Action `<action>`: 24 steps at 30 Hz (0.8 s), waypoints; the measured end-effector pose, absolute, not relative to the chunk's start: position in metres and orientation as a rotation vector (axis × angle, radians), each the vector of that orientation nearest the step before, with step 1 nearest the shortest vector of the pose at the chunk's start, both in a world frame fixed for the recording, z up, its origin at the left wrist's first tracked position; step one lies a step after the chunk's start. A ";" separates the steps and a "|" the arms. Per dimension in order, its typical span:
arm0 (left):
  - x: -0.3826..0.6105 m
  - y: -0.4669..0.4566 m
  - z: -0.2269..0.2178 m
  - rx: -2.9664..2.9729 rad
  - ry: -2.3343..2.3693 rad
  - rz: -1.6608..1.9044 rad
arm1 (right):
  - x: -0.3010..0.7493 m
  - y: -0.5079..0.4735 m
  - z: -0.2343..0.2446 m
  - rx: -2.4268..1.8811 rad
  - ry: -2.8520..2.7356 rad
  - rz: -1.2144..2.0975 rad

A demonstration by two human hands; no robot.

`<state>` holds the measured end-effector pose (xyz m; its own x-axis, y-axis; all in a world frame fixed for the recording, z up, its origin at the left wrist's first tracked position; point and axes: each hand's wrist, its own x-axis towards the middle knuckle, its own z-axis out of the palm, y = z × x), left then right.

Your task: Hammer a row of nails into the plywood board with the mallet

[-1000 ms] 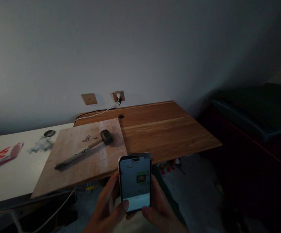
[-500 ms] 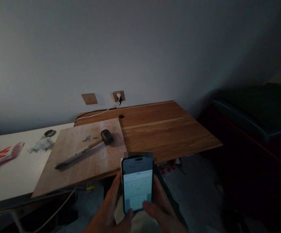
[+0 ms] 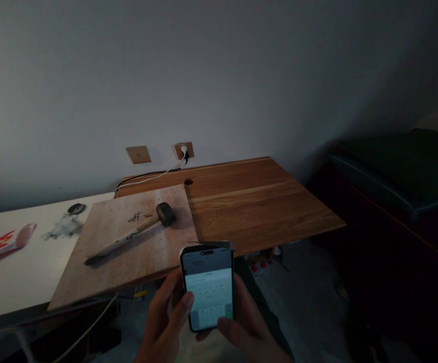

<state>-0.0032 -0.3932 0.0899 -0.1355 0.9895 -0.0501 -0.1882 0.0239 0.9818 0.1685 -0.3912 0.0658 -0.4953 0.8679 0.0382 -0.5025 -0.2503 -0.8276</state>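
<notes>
A smartphone [image 3: 209, 290] with a lit screen and what looks like an on-screen keyboard is held upright in front of me. My left hand [image 3: 166, 315] wraps its left side, the thumb over the left edge of the screen. Round the right side closes my right hand [image 3: 247, 320], its thumb on the lower right of the screen. Beyond the phone, a mallet [image 3: 128, 237] with a dark head lies on a wooden board [image 3: 158, 257]. Several small metal pieces [image 3: 134, 216] are beside its head; their kind is too small to tell.
The board overlaps a white tabletop [image 3: 14, 282] and a brown wooden tabletop [image 3: 241, 212]. On the white one are a red and white packet [image 3: 7, 242], a crumpled clear plastic [image 3: 63, 227] and a dark round object [image 3: 76, 208]. Cables run to a wall socket [image 3: 184, 150].
The phone has shifted slightly left and tilted a little. My left thumb has moved up from the phone's bottom edge to the left side of the screen. The mallet stays put.
</notes>
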 end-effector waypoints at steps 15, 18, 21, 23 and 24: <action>0.003 -0.399 0.089 0.890 1.084 1.356 | 0.171 -0.392 0.067 -0.545 -1.002 1.907; 0.005 -0.400 0.090 0.896 1.065 1.346 | 0.172 -0.393 0.065 -0.540 -0.993 1.908; 0.005 -0.400 0.091 0.895 1.041 1.338 | 0.172 -0.393 0.064 -0.515 -0.990 1.915; 0.003 -0.399 0.090 0.887 1.039 1.330 | 0.172 -0.393 0.063 -0.496 -0.986 1.919; 0.001 -0.399 0.090 0.883 1.044 1.328 | 0.172 -0.393 0.064 -0.493 -0.982 1.917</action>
<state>0.0015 -0.3993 0.0897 -0.0436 0.9951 -0.0886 -0.3204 0.0700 0.9447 0.1716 -0.3926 0.0637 -0.5168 0.8548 0.0477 -0.5383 -0.2812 -0.7944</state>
